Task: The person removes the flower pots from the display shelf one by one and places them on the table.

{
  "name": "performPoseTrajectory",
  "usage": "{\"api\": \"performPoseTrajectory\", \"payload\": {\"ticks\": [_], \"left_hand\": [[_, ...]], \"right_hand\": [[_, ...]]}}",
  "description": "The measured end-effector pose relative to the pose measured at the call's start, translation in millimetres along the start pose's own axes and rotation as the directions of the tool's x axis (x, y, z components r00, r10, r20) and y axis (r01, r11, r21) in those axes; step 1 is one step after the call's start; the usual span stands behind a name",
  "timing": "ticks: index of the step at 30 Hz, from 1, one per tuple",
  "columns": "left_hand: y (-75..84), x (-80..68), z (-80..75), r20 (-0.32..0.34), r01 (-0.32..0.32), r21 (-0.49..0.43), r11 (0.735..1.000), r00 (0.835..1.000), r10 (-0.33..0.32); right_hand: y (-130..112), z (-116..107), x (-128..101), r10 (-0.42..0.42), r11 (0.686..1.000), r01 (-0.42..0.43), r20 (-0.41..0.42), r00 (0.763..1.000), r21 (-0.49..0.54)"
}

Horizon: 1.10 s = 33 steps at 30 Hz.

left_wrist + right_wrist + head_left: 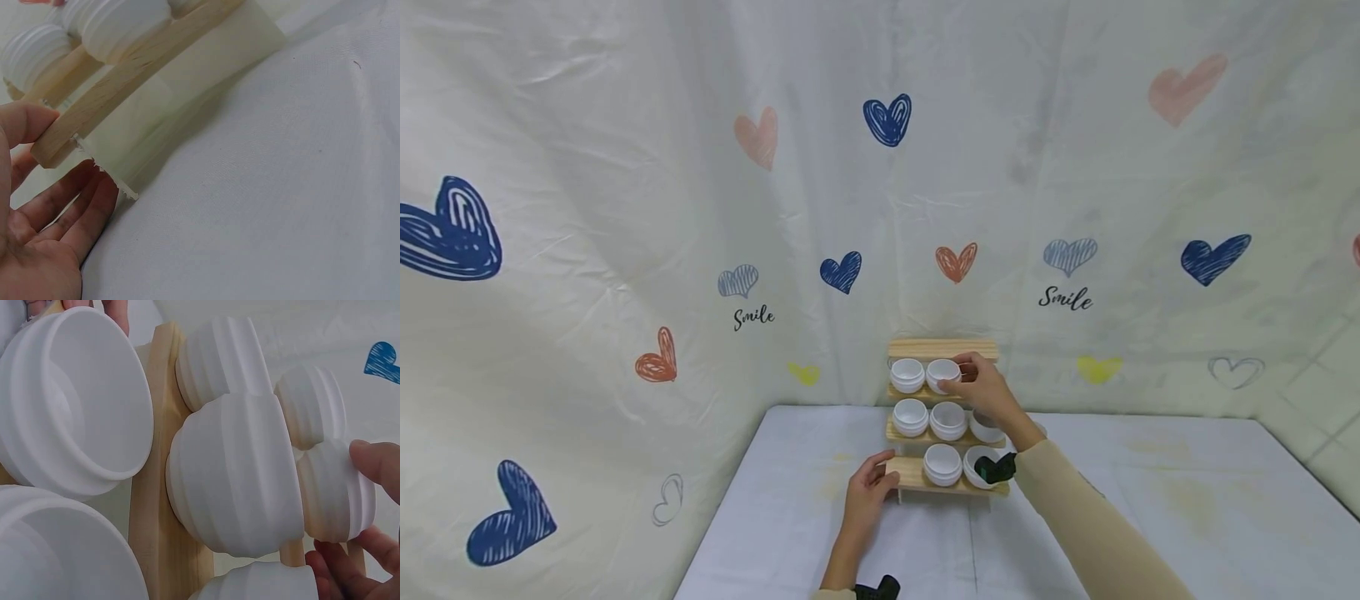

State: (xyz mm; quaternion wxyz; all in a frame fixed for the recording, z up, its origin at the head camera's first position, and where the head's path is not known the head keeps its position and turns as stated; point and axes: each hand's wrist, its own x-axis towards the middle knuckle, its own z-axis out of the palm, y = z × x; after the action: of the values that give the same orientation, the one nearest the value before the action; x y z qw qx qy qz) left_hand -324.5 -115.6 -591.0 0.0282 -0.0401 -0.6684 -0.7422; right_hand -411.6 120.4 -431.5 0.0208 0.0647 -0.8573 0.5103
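Note:
A tiered wooden rack (943, 348) stands against the back wall with small white ribbed bowls on its steps. My right hand (988, 392) pinches the right-hand bowl (938, 371) on the second step from the top. In the right wrist view the thumb is at that bowl's rim and fingers reach under its side (328, 490). With thumb above and fingers below, my left hand (867, 492) grips the left end of the lowest step (910, 471). The left wrist view shows its other fingers beside the clear side panel (147, 134) under that plank (119, 90).
Two bowls sit on the lowest step, one (942, 463) beside another partly covered by the right wrist's black strap (996, 468). Three bowls, including a left one (911, 417), line the step above. A white cloth (760, 517) covers the table; a heart-printed sheet (820, 183) hangs behind.

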Motion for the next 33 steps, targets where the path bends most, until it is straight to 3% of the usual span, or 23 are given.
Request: {"api": "performPoseTrajectory", "payload": {"ticks": [33], "left_hand": [[1.6,-0.5,1.7,-0.01,0.001,0.002,1.0,1.0,-0.001]], "right_hand": [[1.0,1.6,0.9,-0.032,0.999,0.032,-0.017,0.999,0.013]]}}
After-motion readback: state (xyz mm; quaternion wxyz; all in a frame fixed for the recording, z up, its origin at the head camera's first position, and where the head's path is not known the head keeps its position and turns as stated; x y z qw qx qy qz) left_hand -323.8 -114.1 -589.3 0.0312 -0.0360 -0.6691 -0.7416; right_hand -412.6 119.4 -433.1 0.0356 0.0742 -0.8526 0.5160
